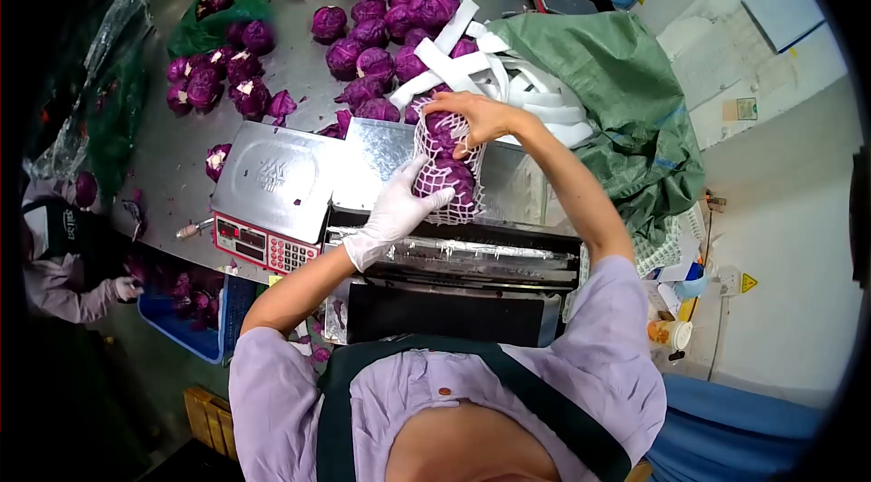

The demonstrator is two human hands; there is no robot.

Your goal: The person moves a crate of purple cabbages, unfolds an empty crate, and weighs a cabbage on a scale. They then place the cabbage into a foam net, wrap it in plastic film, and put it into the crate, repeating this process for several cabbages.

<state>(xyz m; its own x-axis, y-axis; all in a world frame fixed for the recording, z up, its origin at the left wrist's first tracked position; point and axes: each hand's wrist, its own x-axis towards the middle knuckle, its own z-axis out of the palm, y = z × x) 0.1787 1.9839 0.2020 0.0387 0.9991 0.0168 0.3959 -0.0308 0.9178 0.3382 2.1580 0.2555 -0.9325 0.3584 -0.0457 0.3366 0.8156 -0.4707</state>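
Red cabbages in white foam netting (449,175) are between my two hands, over the metal surface behind the wrapping machine (454,250). My left hand (399,205), in a white glove, has its fingers wrapped round the lower left side of the netted cabbages. My bare right hand (476,119) curls over their upper end, fingers pressing on the net. A pile of loose red cabbages (372,33) lies just beyond, with white foam strips (445,69) across its right side.
A red-edged scale (281,178) stands left. More cabbages (204,83) and a green net bag (227,1) lie farther left. Green sacking (608,83) is at right. A co-worker's gloved hand (127,289) is by a blue crate (216,350).
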